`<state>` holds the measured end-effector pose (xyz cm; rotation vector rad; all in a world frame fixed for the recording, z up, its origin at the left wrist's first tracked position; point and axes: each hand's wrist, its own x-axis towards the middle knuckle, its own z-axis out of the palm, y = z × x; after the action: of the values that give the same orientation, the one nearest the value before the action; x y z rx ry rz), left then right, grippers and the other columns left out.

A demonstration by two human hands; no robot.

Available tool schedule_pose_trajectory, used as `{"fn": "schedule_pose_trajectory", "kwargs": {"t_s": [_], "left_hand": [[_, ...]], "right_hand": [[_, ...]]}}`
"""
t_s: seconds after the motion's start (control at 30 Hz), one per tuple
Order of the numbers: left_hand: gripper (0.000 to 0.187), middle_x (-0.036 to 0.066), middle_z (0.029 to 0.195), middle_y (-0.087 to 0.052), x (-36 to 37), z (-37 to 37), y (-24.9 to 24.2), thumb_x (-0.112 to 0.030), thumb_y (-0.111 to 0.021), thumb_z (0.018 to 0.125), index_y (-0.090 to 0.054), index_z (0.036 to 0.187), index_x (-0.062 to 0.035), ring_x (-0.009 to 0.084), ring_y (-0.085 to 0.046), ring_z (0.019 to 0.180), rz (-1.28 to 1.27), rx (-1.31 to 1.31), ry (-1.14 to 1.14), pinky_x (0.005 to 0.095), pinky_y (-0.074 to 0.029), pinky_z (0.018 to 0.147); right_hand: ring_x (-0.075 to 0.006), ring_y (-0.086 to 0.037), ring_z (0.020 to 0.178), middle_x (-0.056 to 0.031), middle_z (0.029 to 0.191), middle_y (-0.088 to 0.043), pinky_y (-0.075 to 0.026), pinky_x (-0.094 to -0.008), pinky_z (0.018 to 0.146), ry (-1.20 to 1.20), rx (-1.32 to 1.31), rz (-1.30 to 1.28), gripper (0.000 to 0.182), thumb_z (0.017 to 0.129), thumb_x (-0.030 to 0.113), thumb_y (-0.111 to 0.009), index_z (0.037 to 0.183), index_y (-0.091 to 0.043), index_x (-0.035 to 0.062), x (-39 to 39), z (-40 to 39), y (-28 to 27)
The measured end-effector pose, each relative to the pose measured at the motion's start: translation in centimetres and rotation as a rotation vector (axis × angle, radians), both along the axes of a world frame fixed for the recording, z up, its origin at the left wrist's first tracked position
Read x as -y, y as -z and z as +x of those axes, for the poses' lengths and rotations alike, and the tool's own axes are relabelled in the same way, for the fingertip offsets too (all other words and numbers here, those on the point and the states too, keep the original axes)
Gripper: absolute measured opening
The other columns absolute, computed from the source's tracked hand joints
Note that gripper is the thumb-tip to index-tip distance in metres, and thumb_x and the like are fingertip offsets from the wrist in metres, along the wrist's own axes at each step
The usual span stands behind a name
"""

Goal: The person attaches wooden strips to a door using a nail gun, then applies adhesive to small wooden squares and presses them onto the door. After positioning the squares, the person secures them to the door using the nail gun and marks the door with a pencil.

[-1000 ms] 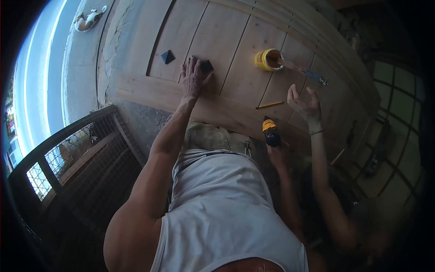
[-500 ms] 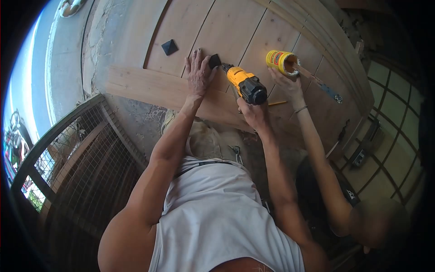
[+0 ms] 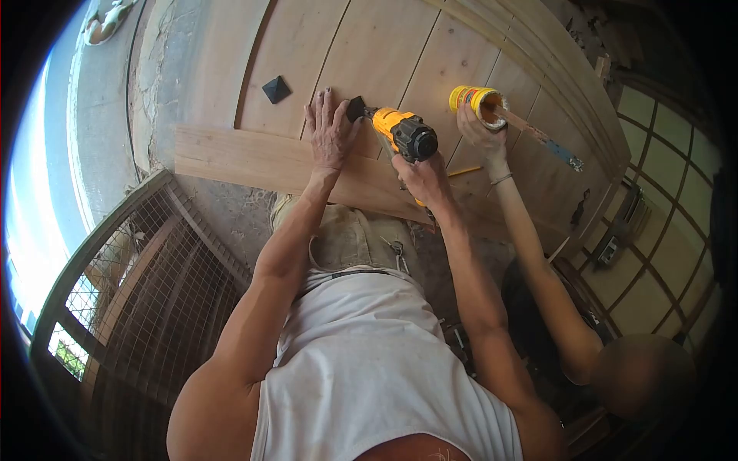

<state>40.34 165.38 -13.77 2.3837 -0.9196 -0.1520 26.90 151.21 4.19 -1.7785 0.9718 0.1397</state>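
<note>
My right hand (image 3: 425,183) is wrapped round the handle of a yellow and black cordless drill (image 3: 398,131). The drill's nose points up and left at a black pyramid-shaped cap (image 3: 354,108) on the wooden panel (image 3: 384,58). Whether the tip touches the cap is too small to tell. My left hand (image 3: 331,137) lies flat on the wood with its fingers stretched out. Its thumb side is right by the cap. Farther left on the same panel sits another black pyramid cap (image 3: 276,90).
At the right, a co-worker's hand (image 3: 484,138) holds a tilted yellow tub (image 3: 466,98) with a paint-stained stick (image 3: 550,144) in it. A yellow pencil (image 3: 465,170) lies on the panel. A wire-mesh wooden frame (image 3: 146,246) stands at the lower left.
The view has shifted slightly, so the panel and caps sit a little farther left. My hands keep their places around the cap, and the co-worker still holds the tub.
</note>
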Motion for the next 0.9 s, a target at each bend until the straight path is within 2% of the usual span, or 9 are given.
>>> {"fn": "schedule_pose_trajectory", "kwargs": {"t_s": [0.13,0.23,0.33,0.43,0.53,0.63,0.73,0.9], "left_hand": [[0.066,0.016,0.172,-0.041,0.1,0.1,0.0,-0.042,-0.083,0.092,-0.061,0.148,-0.0153,0.0348,-0.032,0.163,0.019,0.001,0.010,0.0591,-0.018,0.134],[0.075,0.017,0.171,-0.042,0.2,0.2,-0.7,-0.046,-0.086,0.089,-0.059,0.149,-0.0114,0.0348,-0.032,0.163,-0.108,-0.083,-0.019,0.0590,-0.017,0.134],[0.078,0.016,0.157,-0.055,-0.7,0.1,-3.0,-0.049,-0.088,0.086,-0.060,0.146,-0.0089,0.0359,-0.047,0.151,-0.160,-0.091,-0.061,0.0587,-0.021,0.132],[0.071,0.012,0.131,-0.068,-2.9,-0.8,-3.6,-0.047,-0.088,0.085,-0.063,0.140,-0.0103,0.0335,-0.060,0.131,0.098,-0.131,-0.028,0.0559,-0.031,0.125],[0.059,0.008,0.107,-0.070,-3.5,-1.6,-4.3,-0.043,-0.086,0.087,-0.067,0.132,-0.0106,0.0306,-0.063,0.111,0.163,-0.206,0.032,0.0518,-0.038,0.117],[0.052,0.008,0.105,-0.071,-3.7,-1.9,-3.4,-0.039,-0.084,0.087,-0.069,0.129,-0.0113,0.0299,-0.064,0.108,0.130,-0.094,0.045,0.0498,-0.039,0.115],[0.050,0.008,0.106,-0.072,-3.8,-2.0,-2.7,-0.037,-0.083,0.088,-0.069,0.129,-0.0120,0.0299,-0.064,0.107,0.119,-0.122,0.036,0.0495,-0.038,0.116],[0.047,0.005,0.097,-0.072,-3.8,-2.1,-2.6,-0.033,-0.086,0.087,-0.072,0.128,-0.0141,0.0276,-0.065,0.102,0.119,-0.087,0.052,0.0485,-0.040,0.111]], "right_hand": [[-0.0403,-0.075,0.078,-0.0227,0.078,-0.071,-0.058,-0.0486,0.074,-0.004,-0.020,-0.012,0.022,0.091,0.017,-0.069,0.097,-0.068,-0.0041,0.0,-0.1,-0.8],[-0.0400,-0.075,0.078,-0.0221,0.079,-0.072,-0.058,-0.0485,0.074,0.013,-0.010,-0.027,0.021,0.091,0.016,-0.069,0.097,-0.068,-0.0039,-0.3,-1.3,-1.0],[-0.0376,-0.076,0.079,-0.0209,0.081,-0.072,-0.058,-0.0474,0.073,0.064,0.016,-0.028,0.021,0.091,0.016,-0.069,0.098,-0.067,-0.0036,-1.0,-3.4,-0.9],[-0.0338,-0.075,0.078,-0.0192,0.082,-0.072,-0.057,-0.0456,0.073,0.096,0.019,-0.005,0.021,0.091,0.015,-0.070,0.099,-0.067,-0.0033,-1.0,-4.4,-0.9],[-0.0313,-0.075,0.077,-0.0177,0.080,-0.071,-0.057,-0.0442,0.073,0.130,0.019,0.006,0.021,0.092,0.016,-0.070,0.101,-0.067,-0.0036,-1.3,-5.8,-0.6],[-0.0307,-0.074,0.077,-0.0179,0.080,-0.070,-0.057,-0.0439,0.073,0.132,-0.004,0.020,0.023,0.092,0.016,-0.070,0.102,-0.067,-0.0043,-1.5,-6.6,-0.7],[-0.0300,-0.074,0.078,-0.0185,0.082,-0.070,-0.057,-0.0437,0.072,0.149,0.036,0.019,0.024,0.093,0.016,-0.070,0.104,-0.066,-0.0051,-2.1,-7.1,-0.5],[-0.0300,-0.074,0.080,-0.0187,0.084,-0.071,-0.057,-0.0434,0.073,0.157,0.062,0.015,0.025,0.093,0.017,-0.069,0.105,-0.067,-0.0054,-2.2,-7.2,-0.7]]}}
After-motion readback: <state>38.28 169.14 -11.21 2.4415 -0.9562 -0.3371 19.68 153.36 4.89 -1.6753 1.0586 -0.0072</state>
